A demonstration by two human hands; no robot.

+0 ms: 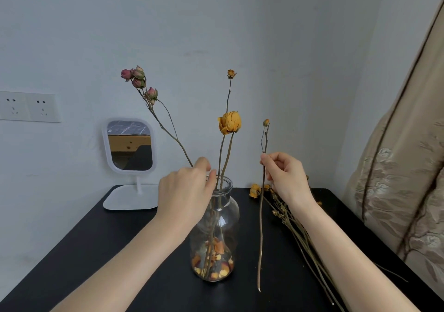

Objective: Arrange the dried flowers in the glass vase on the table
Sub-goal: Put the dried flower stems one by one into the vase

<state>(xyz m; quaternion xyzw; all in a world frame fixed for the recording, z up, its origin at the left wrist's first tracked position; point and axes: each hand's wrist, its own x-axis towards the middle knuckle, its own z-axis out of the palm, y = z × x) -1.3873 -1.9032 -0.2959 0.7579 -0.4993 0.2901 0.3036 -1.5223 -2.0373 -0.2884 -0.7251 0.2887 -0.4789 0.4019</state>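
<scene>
Seen from the head camera, the left hand (185, 188) reaches over to the mouth of the glass vase (216, 234). Its thumb and forefinger are curled together just above the rim. They appear to pinch the pink-bud stem (177, 140) where it meets the hand, though the back of the hand hides the contact itself. This stem leans up and to the left, with a cluster of dried pink buds at its top.

The right hand (286, 174) is held up to the right of the vase, apart from it. Its fingers are curled and its fingertips are closed on a thin stem (261, 227). That stem hangs nearly upright, with a small bud at its top and its lower end just above the table (120, 251).

The vase stands upright on the dark table, between the two forearms. It is clear and bulbous with a short neck, and loose orange and yellow petals (213, 263) lie in its base. A yellow rose (229, 122) rises from it, with a taller stem ending in a small bud (231, 73) beside it.

More loose dried flowers (288, 218) lie on the table under the right forearm. A white mirror (129, 143) stands at the back left, below and to the right of a wall socket (28, 107). A curtain (408, 167) hangs at the right.
</scene>
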